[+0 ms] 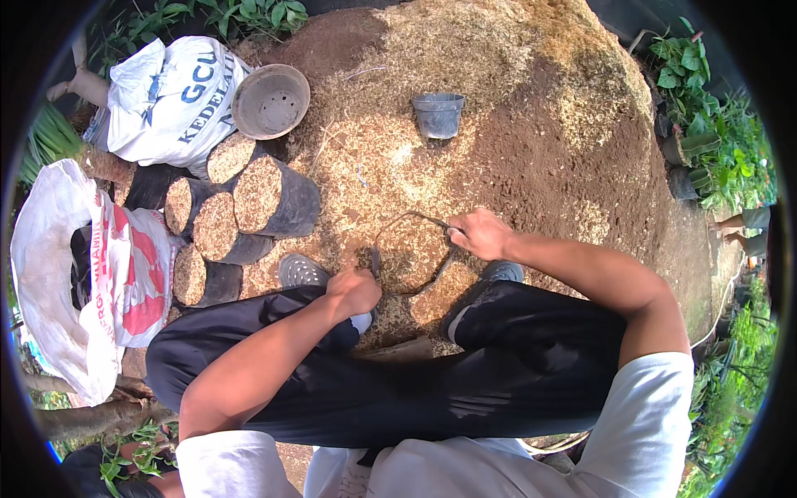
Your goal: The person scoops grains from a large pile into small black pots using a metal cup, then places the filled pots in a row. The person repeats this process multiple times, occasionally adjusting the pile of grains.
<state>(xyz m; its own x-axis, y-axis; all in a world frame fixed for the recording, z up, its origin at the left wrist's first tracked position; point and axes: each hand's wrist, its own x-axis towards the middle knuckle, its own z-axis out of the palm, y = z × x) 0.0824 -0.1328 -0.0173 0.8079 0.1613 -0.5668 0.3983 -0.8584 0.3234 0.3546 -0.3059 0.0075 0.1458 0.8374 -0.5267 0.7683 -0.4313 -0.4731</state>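
Between my feet is a black plastic grow bag point(446, 267), its mouth spread into a rough ring with rice-husk-like material showing inside it. My left hand point(353, 292) is closed on the left side of the rim. On the upper right of the same rim, my right hand point(481, 234) pinches the plastic. The lower part of the bag is hard to tell from the husks around it. Just beyond lies a large mound of pale husks and brown soil point(531, 158), with a dark square plastic pot point(438, 114) resting on it.
Several filled black bags point(278, 199) lie stacked at the left. Behind them are a round grey basin point(271, 101) and a full white sack point(170, 104). Nearer stands an open white-and-red sack point(137, 278). Plants point(739, 141) line the right, where another person's arm point(732, 222) shows.
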